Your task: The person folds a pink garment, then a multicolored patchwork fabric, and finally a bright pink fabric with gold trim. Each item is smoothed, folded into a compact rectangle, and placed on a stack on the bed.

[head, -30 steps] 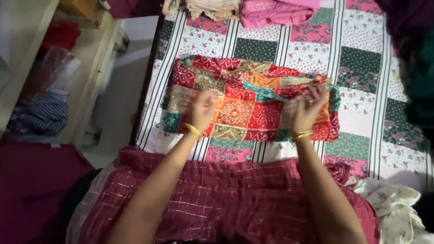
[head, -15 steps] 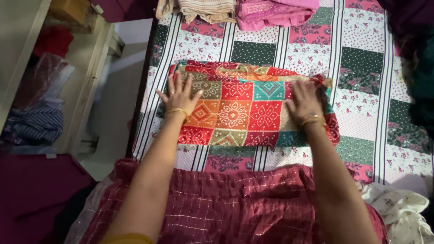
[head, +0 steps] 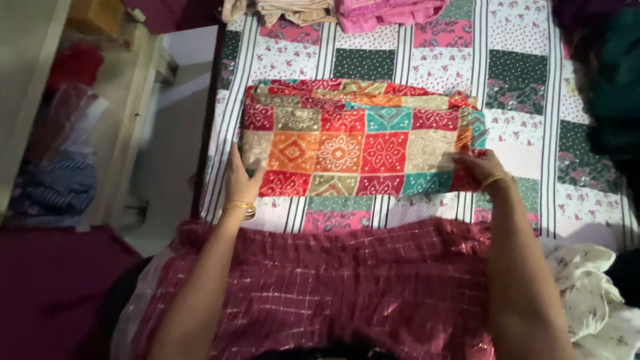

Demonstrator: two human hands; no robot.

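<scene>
A folded patchwork cloth (head: 353, 143) in red, orange, teal and beige squares lies flat on the bed's patterned sheet (head: 520, 87). My left hand (head: 239, 179) rests at the cloth's near left corner, fingers against its edge. My right hand (head: 481, 168) is at the near right corner, fingers curled on that edge. Each wrist carries gold bangles. A maroon checked garment (head: 347, 287) covers my lap below the cloth.
Folded beige clothes (head: 287, 9) and pink clothes (head: 390, 12) lie at the bed's far edge. Dark fabric (head: 610, 87) is heaped at the right. A white printed cloth (head: 590, 293) lies at the near right. Shelves with bagged clothes (head: 60, 153) stand at the left.
My hands slid from the top of the cloth, where they pressed it flat, outward and toward me to its near left and right corners. The cloth lies smoother.
</scene>
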